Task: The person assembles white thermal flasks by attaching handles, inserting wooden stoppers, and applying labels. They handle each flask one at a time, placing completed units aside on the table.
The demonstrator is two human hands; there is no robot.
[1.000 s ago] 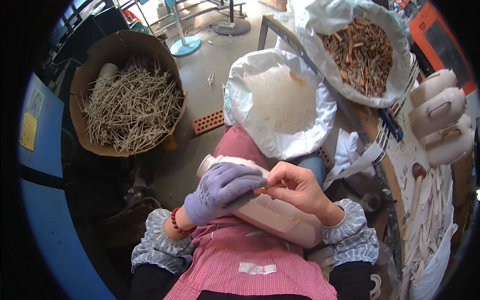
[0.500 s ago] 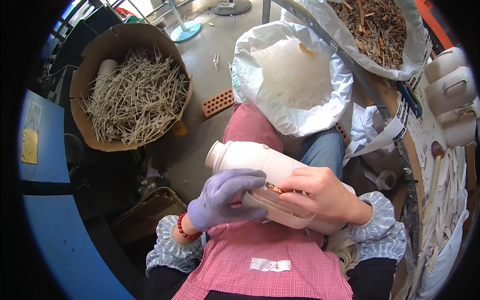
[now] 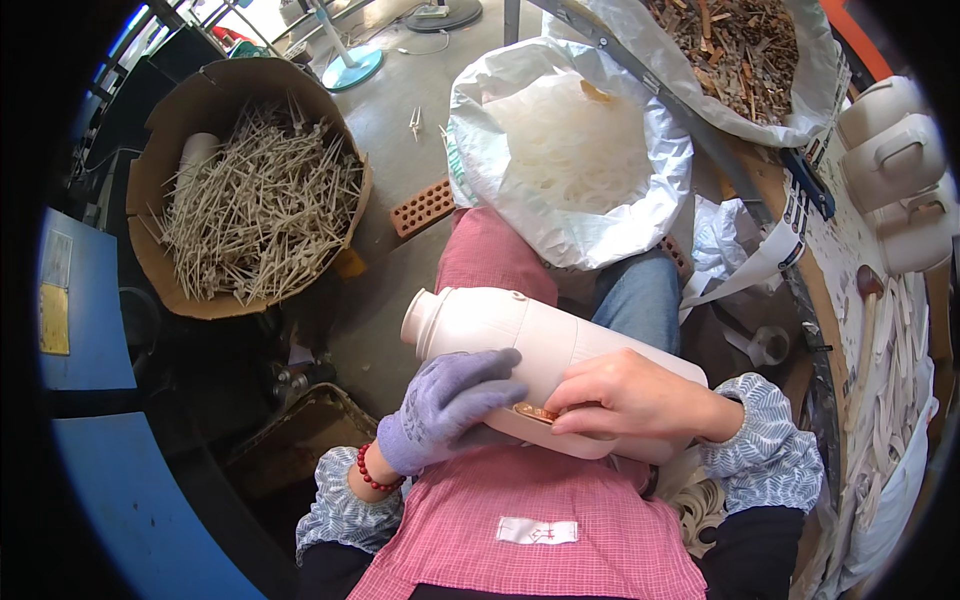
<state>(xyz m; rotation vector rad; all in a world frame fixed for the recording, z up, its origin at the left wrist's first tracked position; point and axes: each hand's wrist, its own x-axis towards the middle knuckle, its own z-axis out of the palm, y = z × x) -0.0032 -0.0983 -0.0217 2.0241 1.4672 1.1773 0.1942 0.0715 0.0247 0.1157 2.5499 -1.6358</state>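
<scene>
A pale pink plastic jug (image 3: 565,335) lies on its side across my lap, its narrow neck to the left and its handle (image 3: 560,438) turned toward me. My left hand (image 3: 450,405), in a purple glove, closes round the left end of that handle. My bare right hand (image 3: 640,395) rests against the jug's side and pinches a small brown, shiny piece (image 3: 536,411) at the handle's upper edge. What kind of piece it is, I cannot make out; my fingers hide part of it.
A cardboard box (image 3: 150,245) of thin plastic sprues stands at left, near blue machine panels (image 3: 135,500). Ahead sit a white sack (image 3: 475,100) of translucent rings and a sack (image 3: 820,100) of brown scraps. The right-hand bench holds several similar jugs (image 3: 895,165) and a blue cutter (image 3: 808,185).
The jug has rolled slightly, so its handle shows more edge-on. My right hand and the brown piece have shifted a little down and left along the handle. My left hand keeps its grip.
</scene>
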